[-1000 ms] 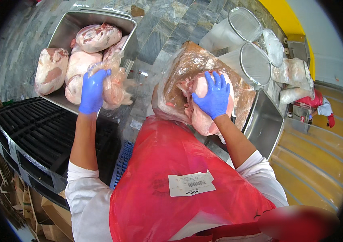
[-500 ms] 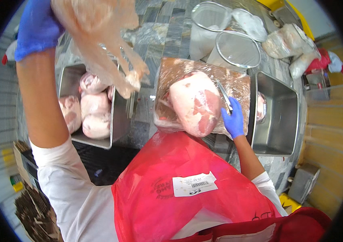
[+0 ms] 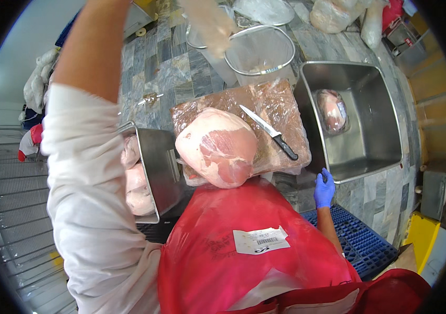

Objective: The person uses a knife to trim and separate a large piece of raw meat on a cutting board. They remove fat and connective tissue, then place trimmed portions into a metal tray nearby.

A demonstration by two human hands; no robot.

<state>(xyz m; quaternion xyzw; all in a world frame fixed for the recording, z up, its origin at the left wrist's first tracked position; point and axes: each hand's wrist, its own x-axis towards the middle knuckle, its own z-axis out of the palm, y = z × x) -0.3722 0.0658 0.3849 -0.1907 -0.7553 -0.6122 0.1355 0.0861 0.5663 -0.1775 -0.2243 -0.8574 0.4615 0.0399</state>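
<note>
My left arm (image 3: 91, 49) reaches up past the top edge, so the hand itself is out of view. Near its end hangs a blurred, translucent pinkish plastic wrap (image 3: 210, 23), over the clear bins. My right hand (image 3: 325, 189), in a blue glove, is empty with fingers slightly apart, near the close corner of the right metal tub (image 3: 375, 123). A large raw piece of meat (image 3: 217, 146), pale fat with a pink lean patch, rests on the film-wrapped board (image 3: 275, 97). Beside it lies a knife (image 3: 270, 133) with a black handle, its blade pointing away to the left.
In the right tub sits one wrapped meat piece (image 3: 332, 111). A left metal tub (image 3: 155, 167) holds several pieces. Beyond the board stand clear bins (image 3: 262, 52) and bagged goods (image 3: 333, 14). Low on the right is a blue plastic pallet (image 3: 361, 240).
My right hand has let go of the knife, now on the board, and moved right to the tub. My left arm has swung the wrap over to the bins. The view has shifted.
</note>
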